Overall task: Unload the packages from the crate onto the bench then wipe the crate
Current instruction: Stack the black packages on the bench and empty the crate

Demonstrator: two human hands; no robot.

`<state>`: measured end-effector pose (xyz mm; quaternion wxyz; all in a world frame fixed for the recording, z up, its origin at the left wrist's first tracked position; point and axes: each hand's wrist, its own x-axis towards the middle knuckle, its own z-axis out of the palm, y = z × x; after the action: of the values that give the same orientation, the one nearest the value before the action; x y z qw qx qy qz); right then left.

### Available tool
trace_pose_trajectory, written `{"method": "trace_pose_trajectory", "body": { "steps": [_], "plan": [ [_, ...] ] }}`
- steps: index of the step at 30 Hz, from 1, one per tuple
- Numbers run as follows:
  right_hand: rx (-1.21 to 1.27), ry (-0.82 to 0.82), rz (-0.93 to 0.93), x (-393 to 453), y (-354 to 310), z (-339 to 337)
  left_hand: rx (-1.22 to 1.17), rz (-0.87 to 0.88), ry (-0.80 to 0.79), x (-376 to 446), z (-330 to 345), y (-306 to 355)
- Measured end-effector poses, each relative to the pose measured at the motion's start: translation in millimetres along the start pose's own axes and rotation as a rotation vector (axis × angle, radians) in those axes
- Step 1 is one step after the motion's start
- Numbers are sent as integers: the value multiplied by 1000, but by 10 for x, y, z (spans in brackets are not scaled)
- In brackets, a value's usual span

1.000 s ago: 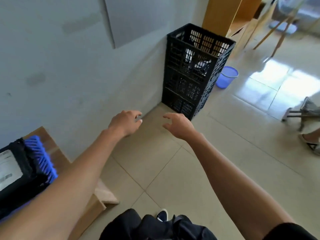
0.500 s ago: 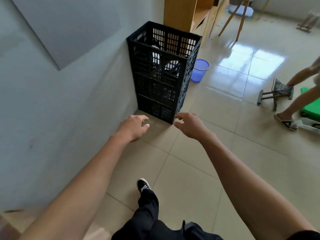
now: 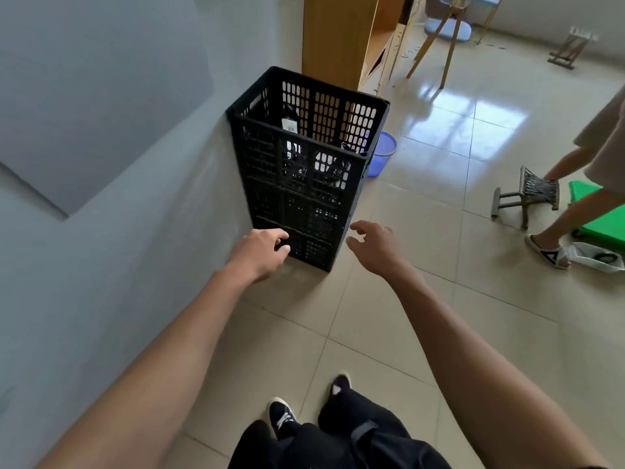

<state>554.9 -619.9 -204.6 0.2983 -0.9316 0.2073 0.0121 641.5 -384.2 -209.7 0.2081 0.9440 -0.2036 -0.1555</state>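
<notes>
**Black crate nearer, both hands out and empty**

Black perforated plastic forms the tall crate (image 3: 304,170), which stands upright on the beige floor tiles (image 3: 422,204) with its left side against the pale grey wall (image 3: 118,164). Inside it, dark packages (image 3: 290,121) show through the open top and the wall holes; one carries a white label. How many there are cannot be told.

Compared with half a second ago, the crate fills more of the view and sits closer to the wearer, and the camera looks more steeply down, so both dark shoes now appear at the bottom edge where only one showed before. The left hand (image 3: 258,252) has come forward until it overlaps the crate's lower near corner; its fingers are loosely curled and hold nothing, and whether they touch the plastic cannot be told. The right hand (image 3: 373,247) is just beside the crate's lower right edge, fingers spread and relaxed, gripping nothing.

Behind the crate stand a wooden cabinet (image 3: 334,38) and a small blue basket (image 3: 380,154). At the right, another person's legs and sandal are beside a small folding stool (image 3: 527,194) and a green mat (image 3: 598,214), as before.
</notes>
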Motion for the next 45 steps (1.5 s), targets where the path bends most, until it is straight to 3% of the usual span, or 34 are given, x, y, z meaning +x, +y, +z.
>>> {"method": "trace_pose_trajectory", "body": {
  "steps": [15, 19, 24, 29, 35, 41, 45],
  "plan": [
    [393, 205, 90, 2464, 79, -390, -76, 74, 207, 2307, -392, 377],
    [439, 206, 57, 3055, 96, -512, -98, 92, 335, 2845, -536, 409],
    [448, 137, 69, 3654, 40, -462, -113, 100, 340, 3553, -667, 366],
    [343, -15, 114, 4313, -55, -131, -137, 62, 257, 4408, -704, 118],
    [201, -110, 254, 5072, -121, 335, -165, -26, 50, 5392, -656, -298],
    [88, -213, 422, 5507, -36, 808, -118, -165, -140, 5958, -490, -560],
    [38, -301, 510, 5700, 18, 1059, -98, -242, -186, 6208, -361, -643]
  ]
}}
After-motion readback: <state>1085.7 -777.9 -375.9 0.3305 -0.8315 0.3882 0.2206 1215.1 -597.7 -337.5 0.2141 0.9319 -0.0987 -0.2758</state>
